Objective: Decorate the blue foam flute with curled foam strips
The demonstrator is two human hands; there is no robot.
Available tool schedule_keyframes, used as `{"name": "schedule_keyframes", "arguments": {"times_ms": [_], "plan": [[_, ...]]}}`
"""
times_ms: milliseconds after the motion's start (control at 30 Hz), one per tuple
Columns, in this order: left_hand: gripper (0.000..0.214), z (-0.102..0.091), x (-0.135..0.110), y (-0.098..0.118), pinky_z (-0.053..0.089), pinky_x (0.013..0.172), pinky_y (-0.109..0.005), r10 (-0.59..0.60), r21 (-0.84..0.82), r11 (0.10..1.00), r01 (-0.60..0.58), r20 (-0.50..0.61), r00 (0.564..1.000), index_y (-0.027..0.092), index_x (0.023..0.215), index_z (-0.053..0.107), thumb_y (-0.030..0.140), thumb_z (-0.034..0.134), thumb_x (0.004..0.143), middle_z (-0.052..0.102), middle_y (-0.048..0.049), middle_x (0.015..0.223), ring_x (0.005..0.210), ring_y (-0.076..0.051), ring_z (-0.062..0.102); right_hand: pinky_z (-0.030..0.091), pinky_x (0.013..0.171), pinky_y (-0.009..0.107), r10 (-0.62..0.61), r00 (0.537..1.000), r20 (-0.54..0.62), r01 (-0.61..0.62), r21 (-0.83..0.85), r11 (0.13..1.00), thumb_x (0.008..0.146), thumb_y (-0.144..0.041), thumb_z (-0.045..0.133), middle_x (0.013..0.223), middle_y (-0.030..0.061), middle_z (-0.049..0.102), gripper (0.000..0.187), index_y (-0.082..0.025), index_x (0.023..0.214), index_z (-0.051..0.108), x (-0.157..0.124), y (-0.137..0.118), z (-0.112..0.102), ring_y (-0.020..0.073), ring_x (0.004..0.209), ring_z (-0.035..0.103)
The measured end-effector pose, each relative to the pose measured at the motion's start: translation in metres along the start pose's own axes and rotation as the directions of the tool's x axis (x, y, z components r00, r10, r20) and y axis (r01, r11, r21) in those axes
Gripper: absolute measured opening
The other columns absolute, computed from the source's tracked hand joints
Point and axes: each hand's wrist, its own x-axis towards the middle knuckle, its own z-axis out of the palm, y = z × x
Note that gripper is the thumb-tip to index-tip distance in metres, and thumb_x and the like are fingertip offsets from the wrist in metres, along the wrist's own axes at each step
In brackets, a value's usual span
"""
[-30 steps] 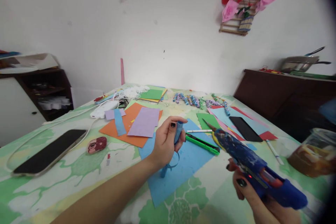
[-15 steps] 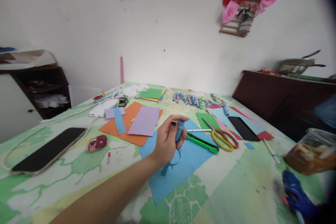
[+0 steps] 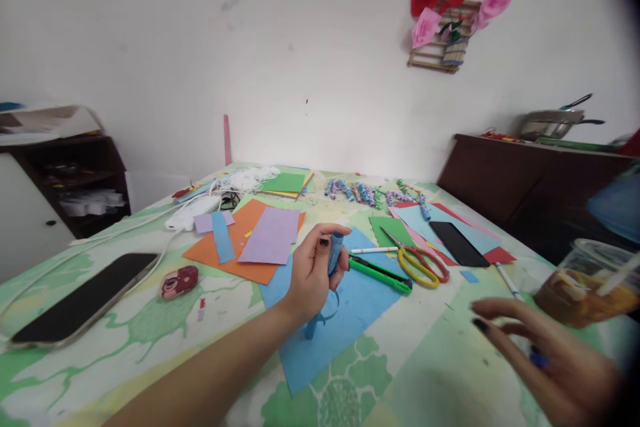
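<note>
Left hand (image 3: 311, 275): closed around a blue paper roll (image 3: 335, 252), thumb along its side, a finger reaching over its top
Paper roll: in the left hand's grip, slightly tilted, above the blue sheet (image 3: 350, 330)
Curled blue strip (image 3: 311, 328): just below the left hand, over the blue sheet
Right hand (image 3: 557, 350): open and blurred, fingers parted, near the plastic cup (image 3: 563, 300); a blue object (image 3: 539, 357) mostly hidden behind, contact impossible to tell
Green cutter (image 3: 383, 275): partly on the blue sheet, one end beside the left hand's fingertips
Scissors (image 3: 419, 268): blades parted slightly, tips over a green sheet (image 3: 380, 228), yellow and orange handles toward the right hand
Purple sheet (image 3: 270, 237): on an orange sheet (image 3: 257, 273), left of the blue sheet
Patterned tabletop (image 3: 225, 367): beneath all these papers and tools
</note>
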Motion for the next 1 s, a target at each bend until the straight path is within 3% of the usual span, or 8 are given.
{"name": "schedule_keyframes", "arguments": {"times_ms": [133, 267, 367, 533, 1000], "plan": [[0.031, 0.0, -0.001, 0.001, 0.024, 0.032, -0.013, 0.003, 0.011, 1.0, -0.003, 0.003, 1.0, 0.017, 0.099, 0.057, 0.041, 0.038, 0.094, 0.053, 0.002, 0.057, 0.032, -0.002, 0.034, 0.05, 0.065, 0.029, -0.114, 0.983, 0.143, 0.075, 0.249, 0.966, 0.081, -0.038, 0.061, 0.079, 0.0048, 0.064, 0.017, -0.02, 0.082, 0.061, 0.029, -0.077, 0.052, 0.0185, 0.073, 0.061], [0.031, 0.001, -0.003, 0.002, 0.025, 0.033, -0.013, 0.015, 0.034, 0.999, -0.015, 0.0, 1.0, 0.018, 0.099, 0.058, 0.04, 0.038, 0.094, 0.048, 0.0038, 0.053, 0.033, -0.003, 0.033, 0.049, 0.057, 0.023, -0.083, 0.983, 0.165, -0.029, 0.584, 0.811, 0.083, -0.029, 0.058, 0.067, -0.0005, 0.059, 0.013, -0.019, 0.075, 0.056, 0.045, -0.125, 0.094, 0.0115, 0.06, 0.058], [0.029, 0.001, -0.003, 0.002, 0.028, 0.034, -0.014, 0.031, 0.063, 0.998, -0.029, -0.031, 0.999, 0.018, 0.097, 0.059, 0.039, 0.039, 0.094, 0.042, 0.006, 0.049, 0.033, -0.003, 0.032, 0.049, 0.056, 0.021, -0.054, 0.983, 0.173, -0.085, 0.706, 0.703, 0.082, -0.025, 0.058, 0.066, -0.0021, 0.058, 0.011, -0.019, 0.075, 0.053, 0.05, -0.13, 0.108, 0.0098, 0.06, 0.057], [0.029, 0.001, -0.002, 0.002, 0.029, 0.034, -0.013, 0.04, 0.067, 0.997, -0.039, -0.016, 0.999, 0.019, 0.097, 0.059, 0.038, 0.037, 0.095, 0.044, 0.0063, 0.048, 0.032, -0.003, 0.034, 0.048, 0.051, 0.019, -0.026, 0.985, 0.171, -0.122, 0.79, 0.601, 0.078, -0.024, 0.062, 0.062, -0.0033, 0.057, 0.012, -0.018, 0.072, 0.054, 0.054, -0.126, 0.113, 0.0085, 0.055, 0.055], [0.03, 0.002, -0.004, 0.005, 0.026, 0.034, -0.012, 0.079, 0.217, 0.974, -0.067, -0.045, 0.996, 0.019, 0.092, 0.059, 0.036, 0.035, 0.096, 0.038, 0.0087, 0.039, 0.031, -0.003, 0.033, 0.041, 0.043, 0.014, -0.006, 0.983, 0.183, -0.149, 0.82, 0.552, 0.076, -0.023, 0.065, 0.054, -0.0056, 0.052, 0.015, -0.017, 0.067, 0.054, 0.059, -0.121, 0.123, 0.005, 0.048, 0.049]]}}
